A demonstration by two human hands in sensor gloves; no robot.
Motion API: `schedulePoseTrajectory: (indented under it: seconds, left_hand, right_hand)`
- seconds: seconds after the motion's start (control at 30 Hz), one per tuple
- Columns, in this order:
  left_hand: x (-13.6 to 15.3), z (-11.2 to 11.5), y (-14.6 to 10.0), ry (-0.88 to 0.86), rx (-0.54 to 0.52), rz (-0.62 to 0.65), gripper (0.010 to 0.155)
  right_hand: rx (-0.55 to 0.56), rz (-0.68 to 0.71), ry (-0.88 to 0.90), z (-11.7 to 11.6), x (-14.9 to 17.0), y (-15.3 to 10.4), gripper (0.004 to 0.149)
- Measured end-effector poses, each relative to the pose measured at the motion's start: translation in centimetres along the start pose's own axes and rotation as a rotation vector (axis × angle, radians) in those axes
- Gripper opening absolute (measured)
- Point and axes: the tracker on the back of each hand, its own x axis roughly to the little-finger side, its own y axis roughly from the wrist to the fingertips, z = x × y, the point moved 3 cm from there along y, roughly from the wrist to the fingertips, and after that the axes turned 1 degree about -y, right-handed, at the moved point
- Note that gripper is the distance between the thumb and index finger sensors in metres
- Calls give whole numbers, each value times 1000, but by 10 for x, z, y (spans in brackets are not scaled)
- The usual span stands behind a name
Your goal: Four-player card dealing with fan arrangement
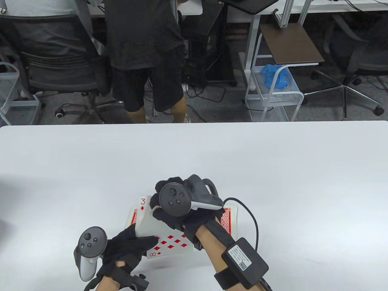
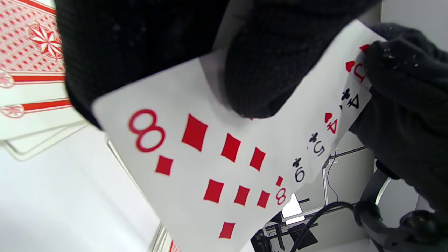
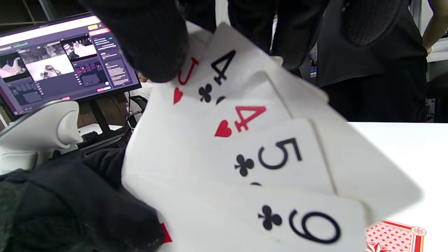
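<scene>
Cards fill the near middle of the white surface (image 1: 194,157) in the table view: my right hand (image 1: 178,212) grips a fan of cards (image 1: 151,224) held off the surface, with the eight of diamonds (image 1: 169,244) lowest and a three of diamonds (image 1: 143,203) showing at the top left. My left hand (image 1: 127,247) reaches in from the left, its fingertips touching the fan's lower edge. Red-backed cards (image 1: 226,222) lie face down beneath my right wrist.

Left wrist view: my left fingers (image 2: 259,70) press on the eight of diamonds (image 2: 210,157). Behind it the corners of a nine of clubs (image 2: 299,171), five of clubs, four of hearts, four of clubs and a red jack step up toward my right hand (image 2: 402,105), which pinches that end. Face-down cards (image 2: 31,70) lie at the upper left.

Right wrist view: my right fingers (image 3: 150,42) clamp the fan's top, over the jack (image 3: 185,75), four of clubs (image 3: 218,75), four of hearts (image 3: 245,120), five of clubs (image 3: 273,155) and nine of clubs (image 3: 304,224). A monitor (image 3: 63,59) glows behind.
</scene>
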Motion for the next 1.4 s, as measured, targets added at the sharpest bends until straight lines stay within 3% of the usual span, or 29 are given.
schedulePoseTrajectory:
  seconds: [0.37, 0.47, 0.63, 0.83, 1.0, 1.13, 1.23, 1.4]
  left_hand:
    - [6, 2, 2, -87, 50, 14, 43]
    - [6, 2, 3, -90, 53, 18, 42]
    - [4, 5, 2, -102, 75, 24, 43]
    - [5, 6, 1, -146, 68, 36, 42]
    - [4, 9, 2, -130, 81, 41, 42]
    - [-1, 10, 0, -167, 75, 72, 42]
    - [-1, 10, 0, -143, 76, 67, 43]
    - [3, 5, 1, -157, 54, 58, 42]
  right_hand:
    - [87, 8, 0, 10, -5, -4, 42]
    - [46, -14, 11, 9, -1, -6, 44]
    - [152, -3, 0, 26, 2, -16, 41]
    - [73, -21, 154, 23, 11, -21, 51]
    - [142, -1, 12, 27, 3, -26, 42]
    - [174, -1, -34, 21, -3, -28, 54]
    - [271, 31, -122, 22, -7, -31, 44]
    - [289, 25, 14, 27, -3, -33, 42]
